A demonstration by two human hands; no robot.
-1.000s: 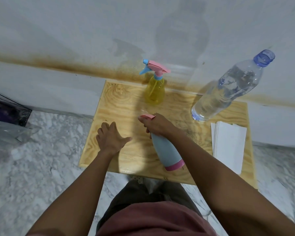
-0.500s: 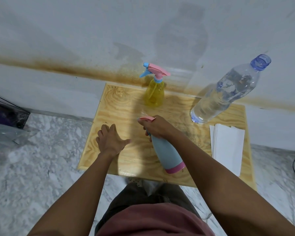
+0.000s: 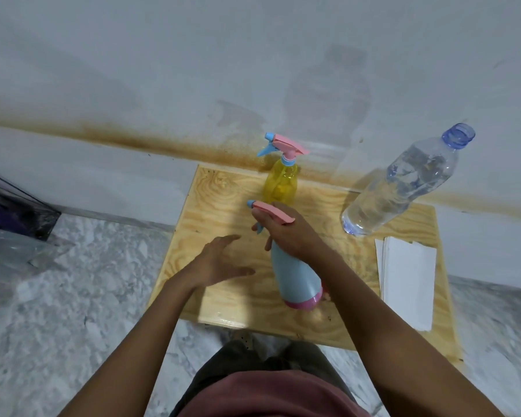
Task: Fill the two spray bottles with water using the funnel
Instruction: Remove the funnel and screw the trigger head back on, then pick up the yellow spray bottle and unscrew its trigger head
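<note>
A light blue spray bottle (image 3: 297, 275) with a pink base and pink trigger head stands on the wooden board (image 3: 223, 200). My right hand (image 3: 286, 233) grips its neck, just under the trigger head. My left hand (image 3: 220, 263) hovers open to the bottle's left, fingers spread toward its body without touching it. Behind them a yellow spray bottle (image 3: 280, 182) with a pink and blue head stands at the board's far edge. A large clear water bottle (image 3: 403, 182) with an uncapped blue neck stands at the far right. No funnel is in view.
A stack of white paper towels (image 3: 406, 278) lies on the board's right side. The board sits low over a marble floor (image 3: 73, 296), against a stained white wall (image 3: 193, 85). A dark box and plastic wrap (image 3: 12, 218) lie at the left.
My left hand has lifted off the board and moved right toward the blue bottle, turning onto its side. My right hand kept its hold on the bottle's neck.
</note>
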